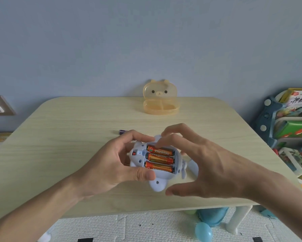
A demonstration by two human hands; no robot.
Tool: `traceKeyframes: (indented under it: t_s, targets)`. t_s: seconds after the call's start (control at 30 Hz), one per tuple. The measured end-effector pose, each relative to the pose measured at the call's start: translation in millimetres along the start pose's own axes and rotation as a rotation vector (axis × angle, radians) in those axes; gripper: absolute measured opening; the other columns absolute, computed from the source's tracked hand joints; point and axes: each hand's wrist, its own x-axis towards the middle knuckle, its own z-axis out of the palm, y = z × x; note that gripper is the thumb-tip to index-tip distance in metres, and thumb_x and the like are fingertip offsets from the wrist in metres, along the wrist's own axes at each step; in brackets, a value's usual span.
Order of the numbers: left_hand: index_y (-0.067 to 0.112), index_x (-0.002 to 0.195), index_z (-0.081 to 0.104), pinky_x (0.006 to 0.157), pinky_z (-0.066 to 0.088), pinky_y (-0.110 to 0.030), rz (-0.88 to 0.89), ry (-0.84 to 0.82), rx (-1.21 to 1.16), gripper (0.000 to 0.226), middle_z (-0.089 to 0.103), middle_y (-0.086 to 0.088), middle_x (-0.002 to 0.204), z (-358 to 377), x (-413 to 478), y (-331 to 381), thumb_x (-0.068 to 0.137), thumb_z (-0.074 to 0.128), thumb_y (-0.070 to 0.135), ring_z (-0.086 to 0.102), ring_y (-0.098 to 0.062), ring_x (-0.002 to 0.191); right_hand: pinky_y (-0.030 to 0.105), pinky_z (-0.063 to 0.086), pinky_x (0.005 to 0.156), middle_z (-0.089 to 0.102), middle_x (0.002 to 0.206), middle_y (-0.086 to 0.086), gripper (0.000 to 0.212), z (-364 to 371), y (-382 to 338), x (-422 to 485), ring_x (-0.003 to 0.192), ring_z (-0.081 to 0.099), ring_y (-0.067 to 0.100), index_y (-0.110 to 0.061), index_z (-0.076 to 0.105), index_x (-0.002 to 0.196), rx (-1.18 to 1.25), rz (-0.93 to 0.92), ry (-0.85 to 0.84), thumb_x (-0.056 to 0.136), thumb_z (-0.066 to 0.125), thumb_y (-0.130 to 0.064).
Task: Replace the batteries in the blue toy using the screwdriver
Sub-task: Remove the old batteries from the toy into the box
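Observation:
The blue toy [157, 185] lies belly-up in the middle of the wooden table [76, 137], its battery bay uncovered. Three orange batteries [159, 160] sit side by side inside it. My left hand [111, 165] grips the toy's left end, thumb on the near side and fingers curled over the far side. My right hand [195, 158] hovers over the toy's right end with fingers spread, and its fingertips touch the top battery. A purple battery [123, 131] lies on the table just behind my left hand. No screwdriver is visible.
An open orange bear-shaped box [160, 103] stands at the table's far edge. A toy shelf with books [293, 123] is at the right. Below the near edge are a foam mat [146, 227], a blue balloon [203, 232] and a table leg [237, 219].

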Motion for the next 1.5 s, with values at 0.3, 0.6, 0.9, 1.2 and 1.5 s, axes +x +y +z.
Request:
traceKeyframes:
  t_s: [0.3,0.6,0.9,1.2,1.5]
  targets:
    - [0.02,0.112,0.063,0.095,0.063,-0.047,0.04,0.003,0.03,0.052,0.078,-0.008,0.12,-5,-2,-3,0.069,0.09,0.007,0.078,-0.032,0.11,0.017,0.058,0.092,0.075,0.117,-0.023,0.077,13,11,5,0.105,0.072,-0.004,-0.035,0.059,0.137,0.295,0.147,0.179,0.069,0.094,-0.047]
    - [0.051,0.122,0.057,0.1,0.059,-0.04,0.174,-0.027,0.59,0.066,0.068,0.016,0.127,1,2,15,0.067,0.093,0.052,0.071,-0.018,0.112,0.019,0.06,0.091,0.08,0.106,-0.025,0.067,15,15,-5,0.097,0.077,-0.004,-0.047,0.066,0.127,0.473,0.228,0.203,0.071,0.095,-0.026]
    - [0.059,0.126,0.048,0.091,0.056,-0.024,0.171,-0.296,1.079,0.075,0.029,0.035,0.136,9,12,40,0.064,0.088,0.072,0.063,0.005,0.105,0.026,0.06,0.095,0.082,0.109,-0.017,0.067,22,16,-8,0.101,0.077,-0.004,-0.026,0.068,0.136,0.457,0.202,0.145,0.075,0.094,-0.017]
    - [0.055,0.107,0.04,0.075,0.058,-0.04,0.131,-0.376,1.245,0.068,0.045,0.02,0.113,21,27,54,0.059,0.089,0.053,0.059,-0.001,0.085,0.026,0.062,0.092,0.083,0.103,-0.012,0.041,25,19,-8,0.099,0.078,0.001,-0.022,0.077,0.114,0.478,0.204,0.128,0.077,0.093,-0.017]
    - [0.051,0.104,0.032,0.068,0.046,-0.022,0.187,-0.365,1.196,0.077,0.043,0.024,0.111,16,27,50,0.06,0.094,0.057,0.055,0.001,0.086,0.038,0.062,0.094,0.081,0.111,-0.004,0.036,20,17,-9,0.1,0.08,0.013,-0.025,0.072,0.123,0.553,0.218,0.056,0.089,0.081,-0.017]
